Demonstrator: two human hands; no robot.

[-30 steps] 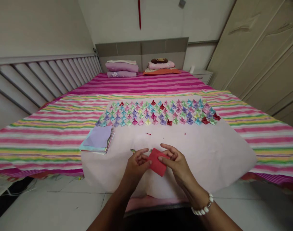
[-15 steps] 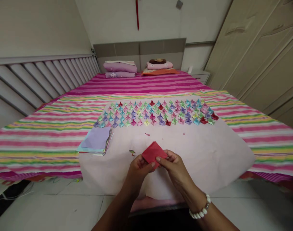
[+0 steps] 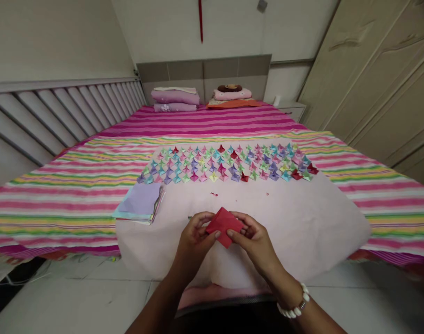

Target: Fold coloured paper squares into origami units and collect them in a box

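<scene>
As both hands meet over the near middle of a pale sheet [image 3: 295, 232], there between them is a square of red paper [image 3: 226, 226], turned with one corner to the far side like a diamond! Left hand [image 3: 194, 232] first: thumb down on the paper's near left part, fingers curled around behind, the edge clamped between them. Right hand [image 3: 255, 234] mirrors it, thumb on the near right part, fingers bent at the back, another pinch on the same paper. Those two thumbs sit near each other but apart; how the hidden fingertips lie behind the paper, we cannot tell. Round the right wrist, a bracelet [image 3: 295, 311] of white beads.

Look to the far side of the sheet, and what a crowd: rows of small folded paper pieces [image 3: 213, 176] in pink, green, blue, purple, yellow and red! Between them and the hands lie a red scrap [image 3: 214, 194] and, farther right, a smaller bit [image 3: 267, 194]. Over on the left, a stack of paper [image 3: 142, 198] with a purple square on top. All of it on a striped bed cover [image 3: 58, 204], with two piles of folded bedding [image 3: 175, 96] at the far end, just before the headboard [image 3: 184, 72].
</scene>
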